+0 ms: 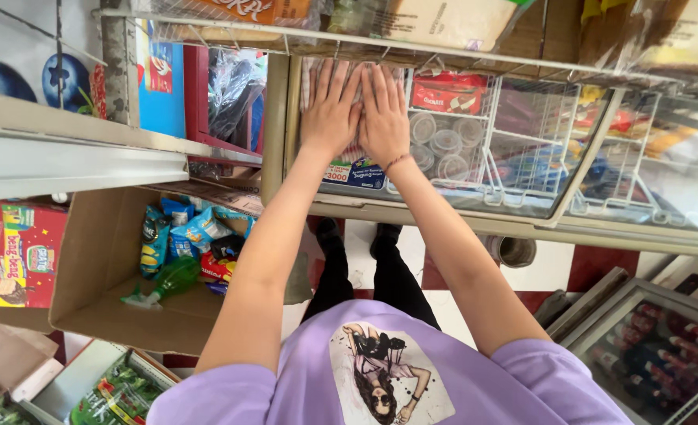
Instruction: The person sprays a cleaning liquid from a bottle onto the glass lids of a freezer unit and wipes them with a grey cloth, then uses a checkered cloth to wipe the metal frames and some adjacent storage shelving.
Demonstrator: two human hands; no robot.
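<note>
While both arms stretch forward, the left hand (pixel 331 110) and right hand (pixel 383 116) lie flat, side by side and touching, on the glass lid (pixel 459 197) of a chest freezer, fingers (pixel 323 79) straight and close together, gripping nothing. Below left, a cardboard box (pixel 97 260) holds snack packets (pixel 187 236).

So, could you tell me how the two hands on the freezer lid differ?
The right hand wears a thin wrist band; the left hand has a bare wrist. The left hand lies nearer the lid's frame, the right hand nearer the wire basket. Both lie flat on the glass lid.
</note>
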